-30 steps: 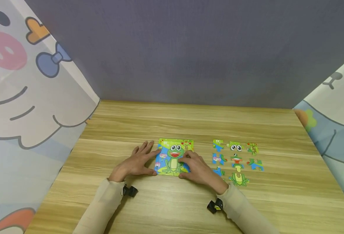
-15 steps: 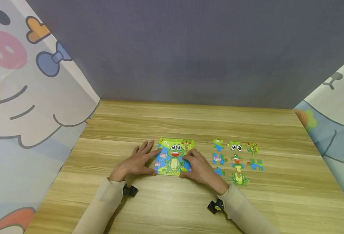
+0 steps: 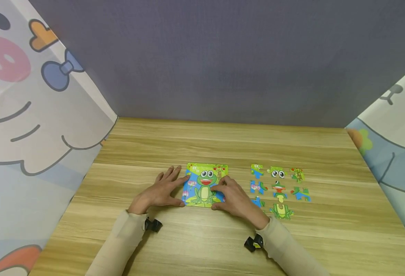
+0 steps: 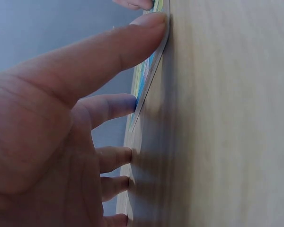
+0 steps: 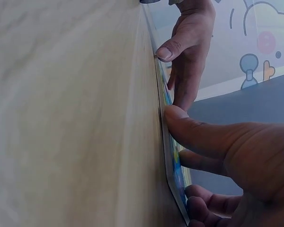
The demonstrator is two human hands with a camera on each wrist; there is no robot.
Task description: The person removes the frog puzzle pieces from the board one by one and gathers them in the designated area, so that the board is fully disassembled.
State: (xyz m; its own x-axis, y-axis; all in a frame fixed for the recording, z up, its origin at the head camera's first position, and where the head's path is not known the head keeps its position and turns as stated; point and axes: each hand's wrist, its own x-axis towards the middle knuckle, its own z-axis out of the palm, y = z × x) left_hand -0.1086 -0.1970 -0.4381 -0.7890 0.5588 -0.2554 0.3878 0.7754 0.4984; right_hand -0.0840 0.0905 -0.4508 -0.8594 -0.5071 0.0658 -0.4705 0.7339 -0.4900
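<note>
A square frog puzzle board (image 3: pixel 207 174) lies flat on the wooden table. At its left edge my left hand (image 3: pixel 162 191) spreads straight fingers, with the index finger and thumb touching the board. My right hand (image 3: pixel 235 197) lies over the lower right corner, hiding it. Its thumb (image 5: pixel 177 120) rests at the near edge, the index finger bends onto the frog picture, and other fingers touch toward the right side. Loose frog puzzle pieces are laid out in rows to the right, among them an eyes piece (image 3: pixel 278 173) and a feet piece (image 3: pixel 281 211).
The wooden table (image 3: pixel 195 245) reaches back to a grey partition (image 3: pixel 223 65). Cartoon-printed panels (image 3: pixel 50 126) stand at both sides. The right wrist passes close to a blue puzzle piece (image 3: pixel 257 202) in the bottom row.
My right index fingertip has slid slightly right on the board and back left. The left hand, the board and the loose pieces stay in place.
</note>
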